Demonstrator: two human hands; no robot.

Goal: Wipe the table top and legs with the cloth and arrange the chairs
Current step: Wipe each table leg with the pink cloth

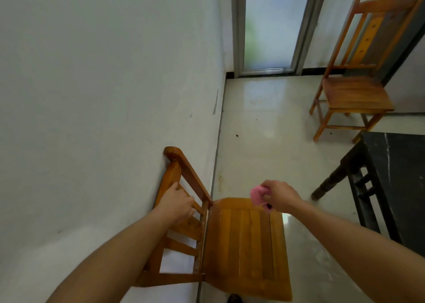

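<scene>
The pink cloth (257,194) is bunched in the right hand (279,197), whose fingers curl round it, just above the far edge of the wooden chair (243,245) seat. The left hand (177,205) grips a slat of the chair's back, which stands against the white wall (92,96). To the right on the glossy pale floor (264,123) stands the dark table (395,164) — a second chair (354,93) sits beyond it, near the frosted glass door (269,27).

The near chair (243,245) has its back under the left grip (177,205), against the wall (103,84); its seat lies below the right grip (279,197), which holds the cloth (257,194); the desk (395,164) stands right of that grip; the far chair (354,93) beyond it.
</scene>
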